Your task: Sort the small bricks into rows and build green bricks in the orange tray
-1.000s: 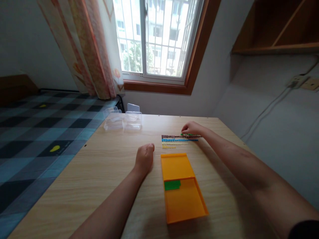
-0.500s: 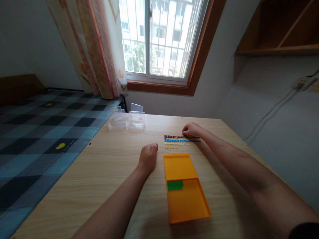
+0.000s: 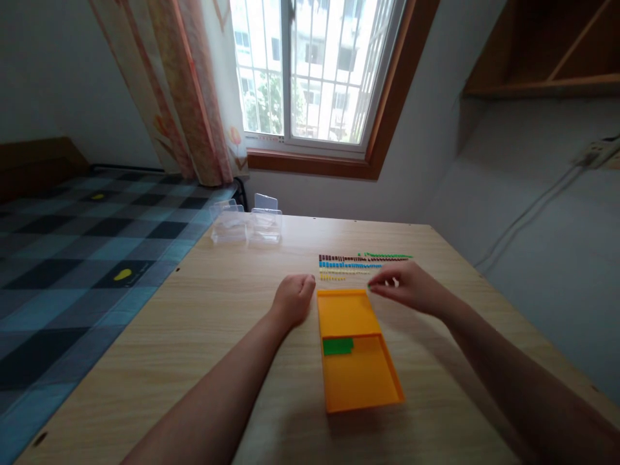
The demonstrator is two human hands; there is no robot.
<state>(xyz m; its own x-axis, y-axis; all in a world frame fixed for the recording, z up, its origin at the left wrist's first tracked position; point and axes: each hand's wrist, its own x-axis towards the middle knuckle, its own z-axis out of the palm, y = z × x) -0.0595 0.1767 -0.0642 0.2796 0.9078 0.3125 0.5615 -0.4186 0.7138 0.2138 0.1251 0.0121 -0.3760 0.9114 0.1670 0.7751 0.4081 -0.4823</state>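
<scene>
In the head view, the right hand (image 3: 382, 283) is pinching a tiny green piece (image 3: 369, 286) between thumb and fingertips, just beside the far right corner of the orange tray (image 3: 361, 381); the piece is showing too small to tell which way it is pointing. The left hand (image 3: 295, 300) is resting on the bench (image 3: 203, 329) left of the tray, fingers curled in; whether it is holding anything, I cannot tell. The tray's long axis is running away from the person toward the window (image 3: 314, 84), its far end leaning slightly left. A green block (image 3: 338, 347) is lying crosswise in the near section's far left corner.

Beyond the tray, rows of small pieces are running left to right: a yellow row (image 3: 332, 278) nearest, then a pale yellow row (image 3: 351, 272), a blue row (image 3: 334, 265), a brown row (image 3: 334, 258) and a green row (image 3: 390, 256). The right hand is reaching up to the blue row's right end in view, possibly hiding some of it. Clear boxes (image 3: 265, 229) are standing at the far left corner, well apart from the hands. A bed (image 3: 159, 213) is stretching along the left.

Counting, I am seeing one tray with two sections, five rows and two clear boxes; the row pieces are looking too small to count.
</scene>
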